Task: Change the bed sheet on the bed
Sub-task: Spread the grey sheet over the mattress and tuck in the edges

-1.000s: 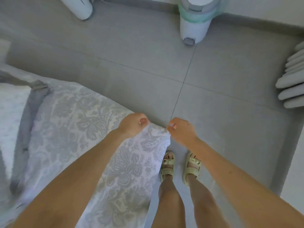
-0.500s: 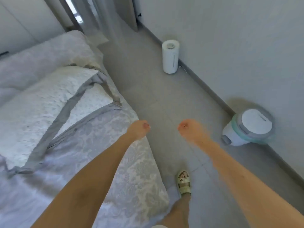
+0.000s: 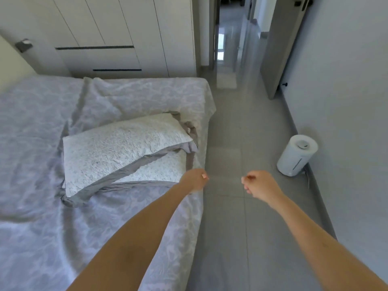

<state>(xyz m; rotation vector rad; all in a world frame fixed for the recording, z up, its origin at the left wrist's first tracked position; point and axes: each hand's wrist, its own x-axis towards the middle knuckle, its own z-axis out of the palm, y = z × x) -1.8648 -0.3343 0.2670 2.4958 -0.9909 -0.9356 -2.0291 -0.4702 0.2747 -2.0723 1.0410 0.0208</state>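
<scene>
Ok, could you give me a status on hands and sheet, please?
Left hand curled at patterned sheet edge, grip unclear; right hand curled, empty. Sheet spread, rumpled. Folded quilt lying on it.

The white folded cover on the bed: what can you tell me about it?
The folded cover is white, speckled and quilted-looking, edged with grey trim. It lies rumpled, in two layers, on the pale patterned sheet near its aisle-side edge. Neither hand holds it; the left hand is nearest.
</scene>
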